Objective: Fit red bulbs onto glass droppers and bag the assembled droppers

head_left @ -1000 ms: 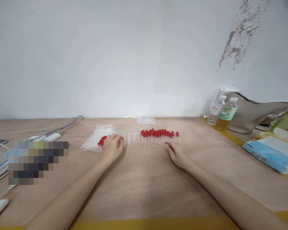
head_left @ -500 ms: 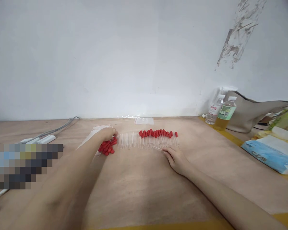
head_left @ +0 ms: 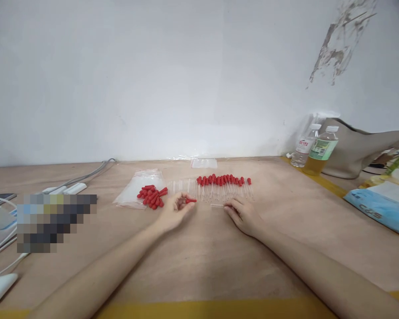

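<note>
In the head view, a wide table with a pale brown, faintly grained top runs back to a whitish wall, whose paint has peeled in a rough brownish patch at the upper right. Yellow tape borders the near edge, and another strip runs down the right side. On that side stand a clear bottle with a red-and-white label and a green-labelled bottle holding yellow liquid, both in front of a grey-beige bag-like object; nearer lies a blue-and-white tissue pack. At the left are a grey cable, white adapters and a pixelated block that hides what lies there. Near the middle, a clear plastic bag lies flat, with a pile of slim red rubber bulbs on and beside its right part. Next comes a row of bare transparent tubes, followed by tubes with red bulbs fitted on their far ends. The left hand pinches one red bulb, its narrow end facing right. The right hand holds one thin clear tube in a narrow grip, its free end pointing left toward the bulb, the two well lined up yet apart.
</note>
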The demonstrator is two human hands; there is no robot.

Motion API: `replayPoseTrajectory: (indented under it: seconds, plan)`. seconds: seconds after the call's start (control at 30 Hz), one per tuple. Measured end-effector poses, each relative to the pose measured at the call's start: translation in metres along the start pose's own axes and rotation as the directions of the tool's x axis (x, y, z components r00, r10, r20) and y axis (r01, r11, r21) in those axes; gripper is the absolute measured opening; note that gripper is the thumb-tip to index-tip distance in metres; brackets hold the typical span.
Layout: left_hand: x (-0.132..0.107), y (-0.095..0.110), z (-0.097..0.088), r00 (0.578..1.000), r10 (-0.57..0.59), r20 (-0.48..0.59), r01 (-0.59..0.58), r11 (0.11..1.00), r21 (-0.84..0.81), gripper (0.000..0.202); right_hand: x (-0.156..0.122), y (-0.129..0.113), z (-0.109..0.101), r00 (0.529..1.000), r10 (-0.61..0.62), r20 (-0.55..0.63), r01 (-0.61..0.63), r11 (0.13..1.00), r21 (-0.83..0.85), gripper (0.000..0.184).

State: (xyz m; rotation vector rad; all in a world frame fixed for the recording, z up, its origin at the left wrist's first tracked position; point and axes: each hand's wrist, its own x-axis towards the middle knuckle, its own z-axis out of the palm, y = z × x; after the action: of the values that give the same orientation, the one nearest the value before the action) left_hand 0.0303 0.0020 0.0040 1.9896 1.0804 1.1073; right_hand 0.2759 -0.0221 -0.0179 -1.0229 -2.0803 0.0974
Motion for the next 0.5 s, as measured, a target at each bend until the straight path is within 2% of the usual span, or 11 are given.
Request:
replayPoseTrajectory:
  seconds: [0.1,0.27,0.5]
  plan:
    - [-0.013,-0.006,0.017,0.999,-0.02,0.048,0.021,0.999,-0.03,0.021,0.003,-0.006,0.005,1.0,0.0,-0.017,0.0,1.0,-0.003,0.021]
    - [-0.016,-0.006,0.019,0.997,0.002,0.078,0.0,1.0,-0.03,0.014,0.007,-0.015,0.014,0.998,-0.055,0.006,0.056,0.998,-0.023,0.02]
    - [-0.016,0.0,0.015,0.994,0.092,0.066,-0.104,0.976,0.192,0.012,0.009,-0.017,0.02,0.996,-0.085,-0.011,0.085,0.996,0.013,0.018]
